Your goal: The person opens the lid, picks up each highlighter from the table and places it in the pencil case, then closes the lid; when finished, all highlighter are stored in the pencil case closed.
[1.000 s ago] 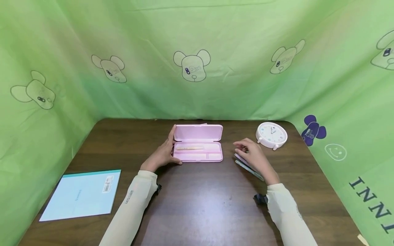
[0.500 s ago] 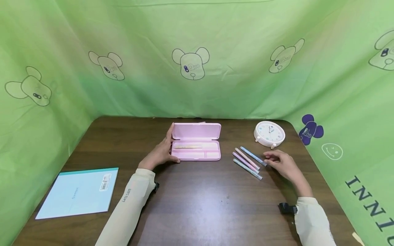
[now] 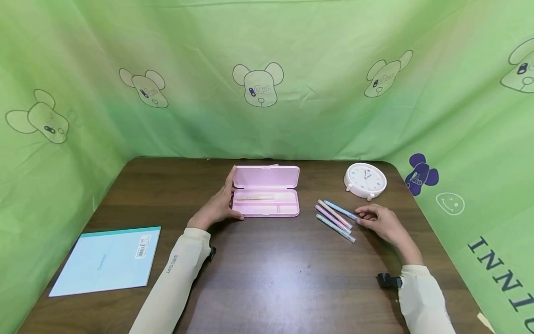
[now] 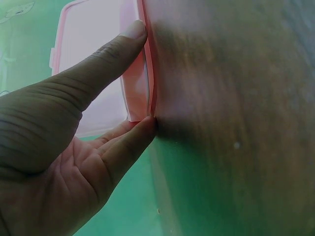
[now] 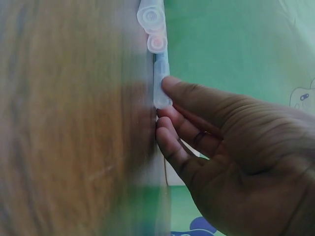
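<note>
An open pink pencil case (image 3: 288, 211) lies at the table's far middle, its lid tilted back. One pale yellow pen (image 3: 255, 197) is in its long compartment. My left hand (image 3: 217, 206) grips the left end of the case, thumb at the front edge and fingers toward the hinge and lid; the left wrist view shows the thumb (image 4: 106, 61) across its side. Right of the case lie pens in light blue (image 3: 340, 209), peach (image 3: 333, 213), lilac (image 3: 331, 219) and pale green (image 3: 335, 228). My right hand (image 3: 380, 222) pinches the light blue pen's right end between thumb and fingers.
A round white alarm clock (image 3: 365, 181) lies face up behind my right hand. At the left of the brown table (image 3: 267, 269) is a light blue notebook (image 3: 108, 262). A green printed curtain (image 3: 267, 130) hangs around the table's back and sides.
My right hand has moved right from above the pens to the light blue pen's end and pinches it. That pen has shifted slightly toward the peach one. The left hand stays on the case.
</note>
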